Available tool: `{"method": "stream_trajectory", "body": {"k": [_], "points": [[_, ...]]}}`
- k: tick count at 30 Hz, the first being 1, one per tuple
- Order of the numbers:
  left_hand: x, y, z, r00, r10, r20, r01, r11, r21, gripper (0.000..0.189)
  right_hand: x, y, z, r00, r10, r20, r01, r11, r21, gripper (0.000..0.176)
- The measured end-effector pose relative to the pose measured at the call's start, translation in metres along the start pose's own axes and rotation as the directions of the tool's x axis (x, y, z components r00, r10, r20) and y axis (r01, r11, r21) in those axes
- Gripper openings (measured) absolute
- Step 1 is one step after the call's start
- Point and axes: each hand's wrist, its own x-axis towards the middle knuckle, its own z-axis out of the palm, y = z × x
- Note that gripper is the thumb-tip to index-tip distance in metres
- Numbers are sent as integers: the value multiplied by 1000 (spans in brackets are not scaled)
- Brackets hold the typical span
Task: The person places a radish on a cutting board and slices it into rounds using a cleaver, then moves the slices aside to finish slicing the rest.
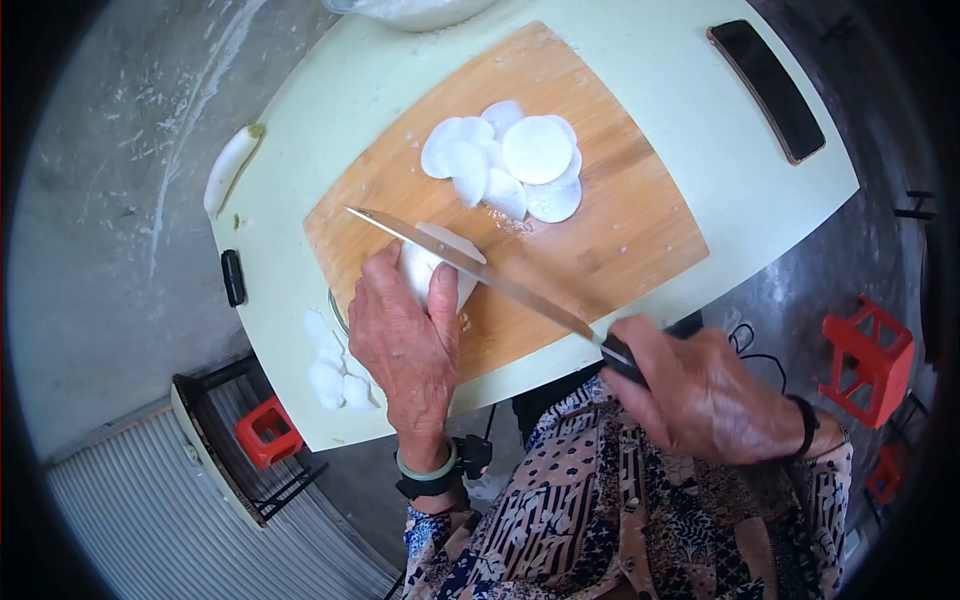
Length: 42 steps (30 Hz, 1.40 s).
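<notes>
My left hand [405, 335] is wrapped over a thick piece of white radish [418, 270], pressing it onto the near left part of the wooden cutting board [640, 205]. In my right hand [710, 395] is the black handle of a kitchen knife [535, 302]. Its long blade slants across the radish just beyond my left fingers, tip pointing to the far left. Round, thin radish slices [537, 150] lie overlapping in a pile farther up the board, with small white bits beside them.
White scraps [335, 375] lie left of the board. A whole white radish [232, 168] and a small black object [233, 278] rest along the table's left edge. A phone [768, 90] lies at the far right; a bowl [415, 12] stands at the back. Red stools [868, 360] are on the floor.
</notes>
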Motion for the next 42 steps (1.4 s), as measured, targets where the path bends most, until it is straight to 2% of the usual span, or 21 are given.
{"method": "stream_trajectory", "body": {"k": [1, 2, 5, 7, 14, 17, 19, 23, 25, 29, 31, 35, 36, 38, 40, 42], "points": [[0, 0, 0, 1000, -6, 18, 6, 1000, 15, 43, -7, 2, 8, 976, -177, -126, 169, 983, -73, 30], [0, 1, 0, 1000, -1, 22, 1, 1000, 18, 43, -11, 1, 8, 982, -160, -105, 151, 985, -82, 36], [-1, 4, 0, 1000, -20, -7, 20, 1000, -4, 40, -18, 6, 11, 987, -151, -57, 151, 988, 5, 37], [-1, 1, -1, 994, -76, 74, 75, 997, 26, 55, -19, 9, 12, 987, -150, -48, 151, 988, 19, 38], [-6, -6, 1, 988, -128, 87, 127, 992, 22, 60, -21, 16, 19, 985, -170, -28, 171, 984, 53, 43], [-6, -8, 5, 989, -142, 41, 143, 990, -1, 61, -20, 18, 18, 985, -168, -25, 169, 985, 45, 43], [-8, -11, 5, 994, -105, 19, 105, 994, -15, 60, -19, 18, 18, 986, -165, -22, 166, 984, 57, 43], [-3, -6, 1, 991, -121, 48, 122, 993, -8, 59, -14, 18, 15, 988, -156, 2, 156, 985, 79, 44], [-2, -5, 0, 995, -84, 58, 83, 996, 5, 42, -10, 14, 15, 990, -144, 8, 143, 986, 81, 44], [-1, -10, 0, 990, -111, 83, 113, 993, -18, 44, -1, 9, 17, 992, -127, 7, 127, 991, 37, 41], [-3, -17, 0, 996, -39, 83, 39, 999, -2, 47, 8, 7, 14, 989, -144, 17, 144, 989, 27, 40], [-4, -13, 3, 1000, -12, 16, 12, 1000, 0, 53, 44, 0, 16, 986, -169, 14, 168, 985, 24, 37], [-4, -9, 4, 1000, -5, 4, 5, 1000, 18, 53, 57, 3, 25, 957, -275, -91, 274, 961, -19, 33], [-4, -6, 3, 1000, 7, -13, -6, 999, 35, 53, 74, 3, 34, 961, -260, -90, 258, 965, -38, 33], [-2, -3, 0, 999, -9, 38, 6, 998, 59, 50, 76, 3, 33, 964, -249, -90, 244, 968, -64, 33], [-3, -3, 0, 1000, 20, 24, -21, 998, 57, 48, 69, 4, 31, 975, -211, -75, 213, 977, 25, 33]]}}
